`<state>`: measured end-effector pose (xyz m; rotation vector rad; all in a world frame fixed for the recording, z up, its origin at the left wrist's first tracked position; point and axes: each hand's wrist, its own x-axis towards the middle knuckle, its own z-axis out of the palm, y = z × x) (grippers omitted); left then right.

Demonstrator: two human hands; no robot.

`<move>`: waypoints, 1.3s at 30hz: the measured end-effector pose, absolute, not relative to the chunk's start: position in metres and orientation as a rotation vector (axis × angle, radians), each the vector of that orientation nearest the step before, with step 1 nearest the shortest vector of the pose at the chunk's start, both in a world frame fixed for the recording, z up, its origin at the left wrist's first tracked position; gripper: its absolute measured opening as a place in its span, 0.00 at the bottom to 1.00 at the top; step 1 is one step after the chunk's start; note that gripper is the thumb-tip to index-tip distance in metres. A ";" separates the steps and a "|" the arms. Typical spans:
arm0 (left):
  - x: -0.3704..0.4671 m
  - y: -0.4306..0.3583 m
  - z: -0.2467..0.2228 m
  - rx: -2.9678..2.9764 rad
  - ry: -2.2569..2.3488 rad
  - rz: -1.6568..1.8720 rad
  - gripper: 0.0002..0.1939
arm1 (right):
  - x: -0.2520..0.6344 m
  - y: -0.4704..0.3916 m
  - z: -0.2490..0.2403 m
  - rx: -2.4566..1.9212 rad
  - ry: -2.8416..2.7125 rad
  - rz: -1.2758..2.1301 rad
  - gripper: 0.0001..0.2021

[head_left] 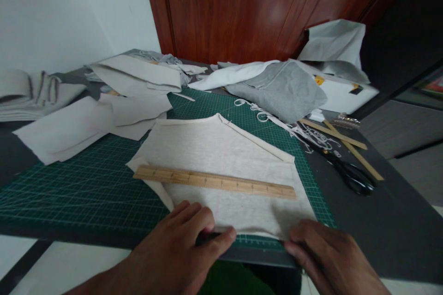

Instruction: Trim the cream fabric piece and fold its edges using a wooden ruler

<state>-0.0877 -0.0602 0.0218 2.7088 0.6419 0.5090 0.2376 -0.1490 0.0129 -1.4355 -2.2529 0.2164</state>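
A cream fabric piece (194, 142) lies flat in front of me, with narrow folded edges along its far side. A wooden ruler (214, 181) rests across its middle, touched by neither hand. My left hand (188, 239) grips the near edge of the fabric, fingers curled on top and thumb stretched along the edge. At the near right corner my right hand (323, 246) pinches the cloth between thumb and fingers; its fingertips are partly hidden. A faint pink line runs down the fabric between the hands.
Under the fabric is a green cutting mat (104, 179) on a dark table (391, 226). Black scissors (353, 175), wooden strips (358, 154) and white cord (266, 115) lie right. Cream fabric pieces (79, 124) lie left; grey cloth (277, 90) is behind.
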 end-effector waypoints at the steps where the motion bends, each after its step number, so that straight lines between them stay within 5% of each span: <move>1: -0.088 -0.061 0.024 2.706 0.653 0.492 0.30 | 0.237 -0.150 0.013 -1.443 -2.235 0.219 0.11; 10: -0.089 -0.050 0.038 2.524 0.585 0.424 0.23 | 0.220 -0.143 0.018 -1.713 -2.196 0.125 0.20; 20: -0.087 0.000 0.051 2.547 0.541 0.382 0.12 | 0.244 -0.120 0.021 -1.558 -2.320 0.199 0.11; 24: -0.081 0.038 0.047 2.730 0.499 0.445 0.21 | 0.246 -0.091 0.022 -1.595 -2.321 0.060 0.15; 28: -0.075 0.080 0.040 2.839 0.501 0.547 0.12 | 0.249 -0.055 0.028 -1.715 -2.322 -0.073 0.17; 39: -0.078 0.076 0.042 2.943 0.323 0.636 0.12 | 0.253 -0.052 0.029 -1.420 -2.401 -0.078 0.12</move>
